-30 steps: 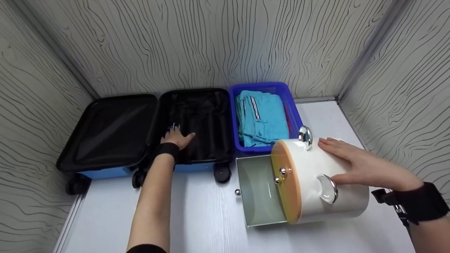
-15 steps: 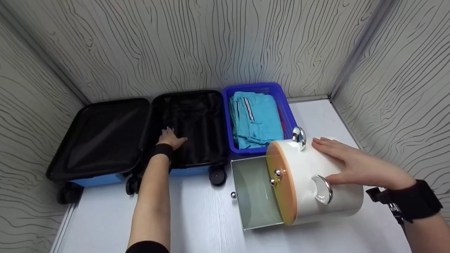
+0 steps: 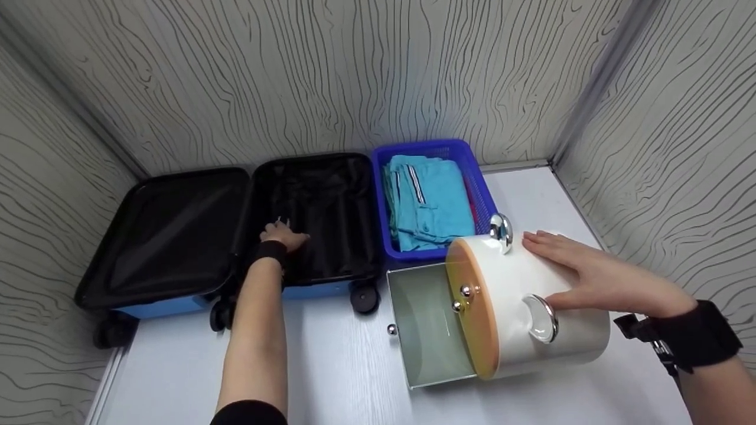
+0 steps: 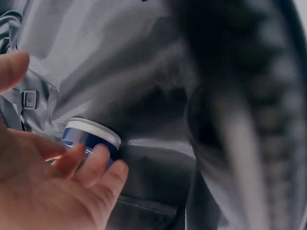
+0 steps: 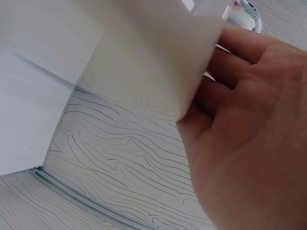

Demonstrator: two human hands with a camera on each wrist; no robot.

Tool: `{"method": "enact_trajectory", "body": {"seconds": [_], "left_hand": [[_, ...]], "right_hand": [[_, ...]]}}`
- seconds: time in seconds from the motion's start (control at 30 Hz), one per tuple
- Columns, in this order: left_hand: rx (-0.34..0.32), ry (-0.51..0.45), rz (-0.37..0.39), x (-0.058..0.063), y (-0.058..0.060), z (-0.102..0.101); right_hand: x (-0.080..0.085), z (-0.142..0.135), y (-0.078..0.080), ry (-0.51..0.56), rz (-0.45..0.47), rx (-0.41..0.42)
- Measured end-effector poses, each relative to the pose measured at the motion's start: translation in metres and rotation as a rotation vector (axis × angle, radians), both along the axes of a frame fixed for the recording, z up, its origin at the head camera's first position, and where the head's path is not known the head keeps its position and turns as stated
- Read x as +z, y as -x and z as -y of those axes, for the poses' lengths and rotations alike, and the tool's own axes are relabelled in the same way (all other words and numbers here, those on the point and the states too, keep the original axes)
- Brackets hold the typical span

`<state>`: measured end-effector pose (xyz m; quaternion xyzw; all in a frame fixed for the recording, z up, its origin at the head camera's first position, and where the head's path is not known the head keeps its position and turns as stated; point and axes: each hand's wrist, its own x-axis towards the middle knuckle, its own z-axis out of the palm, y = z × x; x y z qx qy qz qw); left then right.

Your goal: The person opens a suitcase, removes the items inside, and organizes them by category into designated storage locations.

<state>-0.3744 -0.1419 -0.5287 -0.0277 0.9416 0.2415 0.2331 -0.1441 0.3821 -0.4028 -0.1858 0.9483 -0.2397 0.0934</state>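
Inside the right half of an open black-lined suitcase (image 3: 333, 218) reaches my left hand (image 3: 283, 237). In the left wrist view, its loosely bent fingers lie against a blue-and-white can (image 4: 96, 132) in the lining, with the thumb held apart. Only a part of the can shows past the fingers. My right hand (image 3: 602, 277) rests with extended fingers on a shiny white rounded container (image 3: 531, 265), its thumb beside a chrome ring handle (image 3: 554, 319). A clear drawer (image 3: 431, 324) stands pulled out from the container's orange-yellow front (image 3: 472, 336).
Behind the drawer is a blue basket (image 3: 481, 198) with folded turquoise clothing (image 3: 440, 200). The suitcase's other half (image 3: 177, 230) lies at the left, and black wheels (image 3: 364, 298) jut toward the front. Patterned walls (image 3: 325, 77) enclose the white table (image 3: 336, 360).
The head view has shifted slightly, moving everything a little left. My left hand has stayed in the suitcase, by the can. The right hand has kept its place on the container.
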Motion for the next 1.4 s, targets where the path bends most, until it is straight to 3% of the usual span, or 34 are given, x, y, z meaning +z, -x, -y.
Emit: {"method": "enact_trajectory", "body": {"seconds": [0.13, 0.2, 0.3, 0.47, 0.63, 0.73, 0.9, 1.0, 1.1, 1.2, 1.4], "left_hand": [[-0.011, -0.051, 0.070, -0.001, -0.002, 0.001], [-0.023, -0.058, 0.069, -0.001, -0.001, 0.002], [-0.024, -0.010, 0.027, -0.001, -0.001, 0.002], [-0.027, 0.076, 0.025, 0.000, -0.002, 0.002], [-0.018, -0.033, 0.058, 0.001, -0.003, 0.004], [0.002, -0.039, 0.060, 0.000, -0.002, 0.005], [-0.033, 0.085, 0.040, -0.014, 0.006, 0.009], [-0.068, 0.082, 0.056, -0.022, 0.012, 0.014], [-0.084, 0.028, 0.054, -0.011, 0.004, 0.014], [-0.057, -0.015, 0.068, 0.004, -0.010, 0.013], [-0.105, 0.119, 0.077, 0.006, -0.016, 0.016]], "right_hand": [[0.000, 0.001, -0.001, -0.012, 0.004, -0.004], [0.000, 0.001, -0.001, -0.015, 0.008, -0.005], [0.001, 0.001, -0.001, -0.010, 0.008, -0.004], [0.001, 0.000, -0.001, -0.008, 0.009, -0.003], [0.001, 0.001, 0.000, -0.014, 0.006, -0.005], [0.001, 0.001, 0.000, -0.018, 0.010, -0.007], [0.000, 0.000, 0.000, -0.007, 0.007, -0.009], [-0.001, 0.000, 0.000, 0.005, -0.006, 0.000], [-0.001, -0.001, 0.000, 0.014, -0.018, 0.011], [-0.002, -0.001, 0.000, 0.016, -0.023, 0.016], [-0.002, -0.001, 0.001, 0.020, -0.007, 0.009]]}}
